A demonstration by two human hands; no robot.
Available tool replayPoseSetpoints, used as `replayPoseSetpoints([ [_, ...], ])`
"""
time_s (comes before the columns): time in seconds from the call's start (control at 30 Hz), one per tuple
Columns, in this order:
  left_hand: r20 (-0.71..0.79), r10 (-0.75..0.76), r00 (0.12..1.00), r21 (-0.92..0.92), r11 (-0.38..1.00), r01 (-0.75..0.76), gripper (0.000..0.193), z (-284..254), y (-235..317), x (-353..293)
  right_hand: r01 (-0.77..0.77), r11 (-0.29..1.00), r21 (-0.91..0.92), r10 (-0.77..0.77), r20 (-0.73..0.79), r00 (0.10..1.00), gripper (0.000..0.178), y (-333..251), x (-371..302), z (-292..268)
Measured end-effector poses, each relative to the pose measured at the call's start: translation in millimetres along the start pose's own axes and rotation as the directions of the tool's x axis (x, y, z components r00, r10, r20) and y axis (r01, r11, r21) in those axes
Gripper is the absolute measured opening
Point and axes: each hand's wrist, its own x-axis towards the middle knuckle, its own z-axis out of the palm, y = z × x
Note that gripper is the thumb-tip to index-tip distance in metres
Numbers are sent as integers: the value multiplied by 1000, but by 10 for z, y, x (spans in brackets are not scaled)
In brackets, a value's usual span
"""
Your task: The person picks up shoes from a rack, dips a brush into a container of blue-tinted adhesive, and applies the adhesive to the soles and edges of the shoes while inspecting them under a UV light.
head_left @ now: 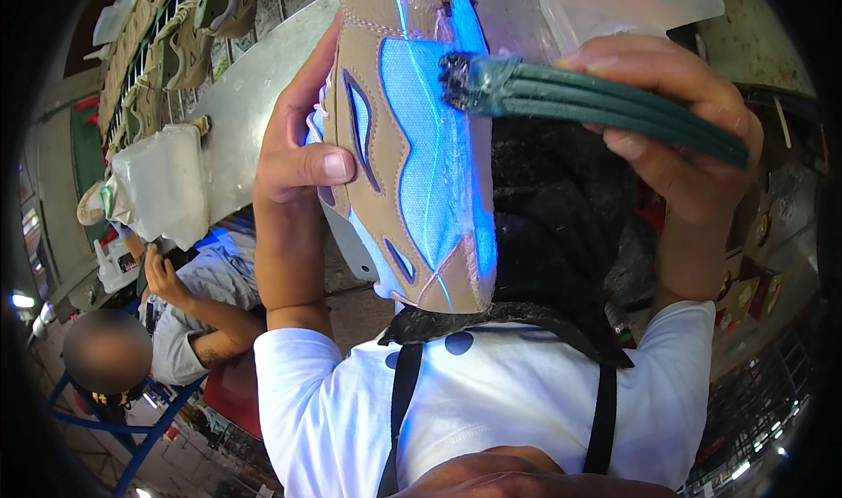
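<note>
A tan shoe upper (377, 86) with pale fabric panels is held up in front of me, lit strongly blue along its lower edge. My left hand (298, 147) grips it from the left, thumb pressed on the tan overlay and the other fingers hidden behind. In my right hand (693, 112) is a brush (596, 95) with a ribbed green handle, pinched between thumb and fingers. Its dark, clumped bristle tip is at the lit edge band of the shoe; whether it touches I cannot tell. Beneath the brush, a black apron (561, 200) covers my front.
Beyond my left hand runs a metal worktop (246, 95). A translucent plastic tub (162, 182) stands at the left, another clear container (627, 11) at the far right. More shoes (184, 42) line a rack at the far left. Another person (210, 314) sits at lower left.
</note>
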Motion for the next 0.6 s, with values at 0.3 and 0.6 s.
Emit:
replayPoseSetpoints([
  [0.3,-60,31,998,-15,999,-32,117,-115,19,-35,-50,988,149,50,0,999,32,-76,-239,336],
  [0.6,-123,-23,992,60,998,30,113,-120,106,-40,-164,969,182,147,105,984,30,-184,-138,373],
])
